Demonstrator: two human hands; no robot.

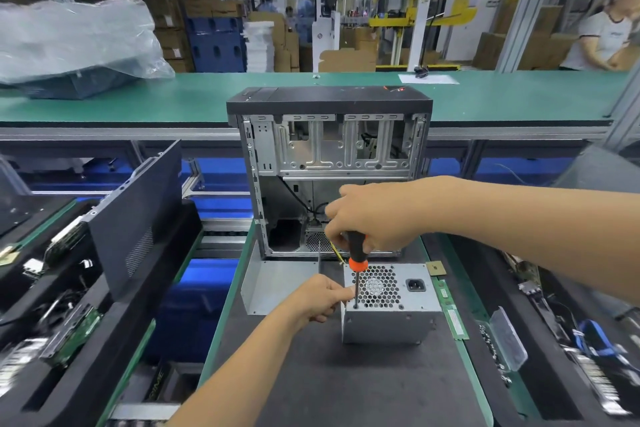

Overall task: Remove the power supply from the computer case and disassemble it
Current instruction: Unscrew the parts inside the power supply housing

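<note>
The grey power supply [398,319] stands on the dark mat in front of the open computer case [329,166], its honeycomb fan grille and socket facing up. My right hand [374,218] grips the black and orange handle of a screwdriver [356,260] held upright, its tip on the near left corner of the grille face. My left hand [320,296] holds the left edge of the power supply, with a finger beside the screwdriver shaft.
A bent grey metal cover [277,288] lies left of the power supply. A green memory stick [450,308] and a small chip [435,268] lie on its right. A black side panel [138,215] leans at left. Trays of parts flank the mat; another person [602,38] stands far right.
</note>
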